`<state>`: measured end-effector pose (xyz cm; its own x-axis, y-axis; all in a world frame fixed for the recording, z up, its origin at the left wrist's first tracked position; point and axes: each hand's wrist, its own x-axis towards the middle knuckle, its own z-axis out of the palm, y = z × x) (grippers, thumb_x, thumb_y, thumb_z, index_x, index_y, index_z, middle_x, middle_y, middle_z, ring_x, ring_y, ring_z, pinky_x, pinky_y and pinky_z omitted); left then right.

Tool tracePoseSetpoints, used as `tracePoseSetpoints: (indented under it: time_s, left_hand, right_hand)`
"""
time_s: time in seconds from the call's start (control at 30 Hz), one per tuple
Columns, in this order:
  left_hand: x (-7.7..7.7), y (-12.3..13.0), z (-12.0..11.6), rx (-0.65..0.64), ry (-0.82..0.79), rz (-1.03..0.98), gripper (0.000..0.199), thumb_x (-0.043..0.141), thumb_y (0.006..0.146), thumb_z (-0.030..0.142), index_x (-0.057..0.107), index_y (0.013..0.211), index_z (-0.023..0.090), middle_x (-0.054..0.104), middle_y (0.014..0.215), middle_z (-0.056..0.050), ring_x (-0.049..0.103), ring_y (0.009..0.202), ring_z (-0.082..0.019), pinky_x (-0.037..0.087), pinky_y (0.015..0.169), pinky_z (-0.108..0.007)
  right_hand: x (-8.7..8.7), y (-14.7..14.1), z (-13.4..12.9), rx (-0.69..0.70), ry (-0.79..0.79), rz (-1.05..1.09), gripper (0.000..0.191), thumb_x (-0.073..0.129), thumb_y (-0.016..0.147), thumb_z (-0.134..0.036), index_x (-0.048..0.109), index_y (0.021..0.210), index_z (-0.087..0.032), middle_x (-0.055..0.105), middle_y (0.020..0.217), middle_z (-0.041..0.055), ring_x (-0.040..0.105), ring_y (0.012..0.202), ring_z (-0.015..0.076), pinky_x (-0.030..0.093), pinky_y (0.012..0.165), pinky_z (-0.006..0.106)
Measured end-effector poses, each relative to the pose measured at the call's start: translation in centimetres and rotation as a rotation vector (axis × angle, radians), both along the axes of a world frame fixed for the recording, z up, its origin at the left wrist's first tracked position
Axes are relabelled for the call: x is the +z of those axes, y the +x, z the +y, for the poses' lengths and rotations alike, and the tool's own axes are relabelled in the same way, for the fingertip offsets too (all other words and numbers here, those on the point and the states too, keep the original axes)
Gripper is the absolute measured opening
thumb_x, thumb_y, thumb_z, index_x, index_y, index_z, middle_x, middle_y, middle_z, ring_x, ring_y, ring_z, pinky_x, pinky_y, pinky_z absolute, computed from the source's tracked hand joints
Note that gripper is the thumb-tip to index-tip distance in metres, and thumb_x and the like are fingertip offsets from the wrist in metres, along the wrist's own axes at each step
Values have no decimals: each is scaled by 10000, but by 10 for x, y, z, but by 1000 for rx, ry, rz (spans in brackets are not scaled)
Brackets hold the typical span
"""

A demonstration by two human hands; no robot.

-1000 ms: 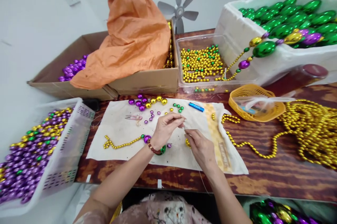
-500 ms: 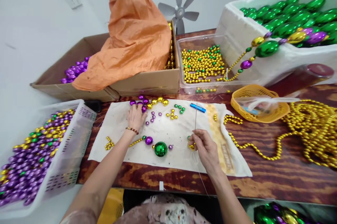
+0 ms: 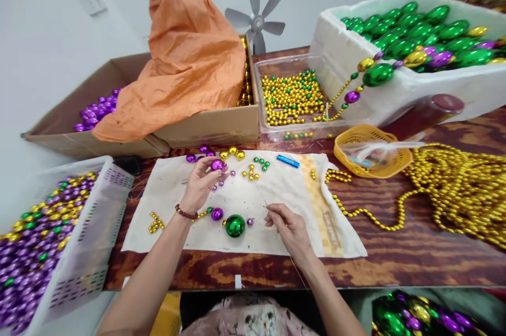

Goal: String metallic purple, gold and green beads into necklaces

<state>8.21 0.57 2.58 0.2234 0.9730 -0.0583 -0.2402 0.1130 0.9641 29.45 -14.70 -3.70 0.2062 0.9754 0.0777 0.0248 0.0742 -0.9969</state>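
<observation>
Between the fingertips of my left hand (image 3: 201, 184) is a shiny purple bead (image 3: 217, 165), raised over the white cloth (image 3: 237, 246). My right hand (image 3: 288, 225) pinches a thin needle (image 3: 264, 199) that points up and left, with a thread trailing down past the wrist. On the cloth between my forearms lie a large green bead (image 3: 235, 225), a purple bead (image 3: 217, 214) and a small purple bead (image 3: 250, 221). Small gold beads (image 3: 250, 173), green beads (image 3: 262, 162) and larger gold beads (image 3: 233, 152) sit farther back, left of a blue piece (image 3: 288, 161).
Behind the cloth stand a cardboard box (image 3: 213, 128) with orange fabric (image 3: 185, 62), a clear bin (image 3: 292, 128) and a white foam box (image 3: 336, 36). A white basket (image 3: 85, 262) is at left. A yellow basket (image 3: 371, 167) and gold bead strands (image 3: 458, 194) are at right.
My left hand has lifted off the bead pile with a purple bead. My right hand has shifted a little left, and the needle now tilts left instead of standing upright. The view has shifted slightly.
</observation>
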Motion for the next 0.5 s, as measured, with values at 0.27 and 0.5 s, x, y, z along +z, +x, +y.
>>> tracePoseSetpoints:
  time_s: [0.27,0.5]
  left_hand:
    - [7,38,-21,-125,236,194,359,741,850,337,725,1200,261,648,1210,-76,606,996,-163,537,831,-266]
    - [5,49,-28,54,466,241,324,776,827,259,732,1148,256,706,1141,-67,643,998,-173,518,891,-303]
  right_hand:
    - [-5,-3,-5,-3,18,8,167,548,952,-285,675,1002,-188,691,728,1,674,588,116,565,591,202]
    - [-6,-1,-11,-32,48,29,145,554,964,-262,681,996,-200,695,736,-3,682,606,111,569,603,190]
